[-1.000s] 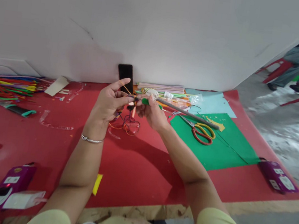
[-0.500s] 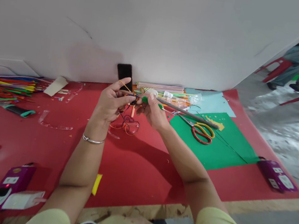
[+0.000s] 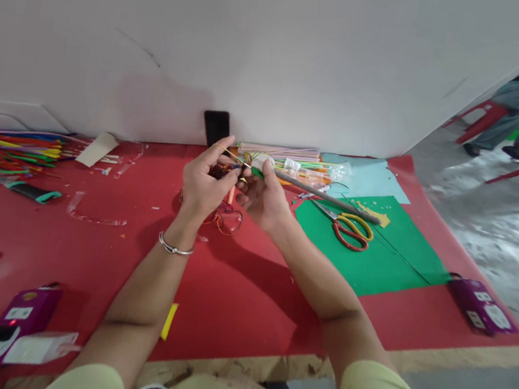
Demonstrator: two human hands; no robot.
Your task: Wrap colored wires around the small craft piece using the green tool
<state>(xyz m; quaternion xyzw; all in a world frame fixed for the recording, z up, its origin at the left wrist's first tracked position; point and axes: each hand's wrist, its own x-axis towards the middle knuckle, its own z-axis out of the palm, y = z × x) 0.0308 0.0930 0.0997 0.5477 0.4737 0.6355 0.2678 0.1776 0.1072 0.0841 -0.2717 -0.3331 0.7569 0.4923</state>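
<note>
My left hand (image 3: 204, 184) is closed, pinching a small dark knotted piece of cord (image 3: 236, 170), mostly hidden by the fingers. From its raised index finger an orange thread (image 3: 227, 151) stretches across to the piece. My right hand (image 3: 268, 202) grips a green-handled tool (image 3: 256, 172) between thumb and fingers; its thin metal shaft points left toward the cord. The tool's exact kind is too small to tell. Below both hands, a loose tangle of dark and orange threads (image 3: 228, 221) hangs or lies over the red table covering (image 3: 237, 299).
Scissors (image 3: 352, 228) and a long grey rod (image 3: 329, 198) lie on a green sheet (image 3: 389, 254) at right. A phone (image 3: 216, 127) leans on the white wall. Coloured strips (image 3: 13, 155), a cutter (image 3: 33, 192) and purple power boxes (image 3: 22, 310) occupy the table's sides.
My left hand has shifted right and rotated, closer to my right hand. The green-handled tool has turned: its metal shaft pointed right before and points left now.
</note>
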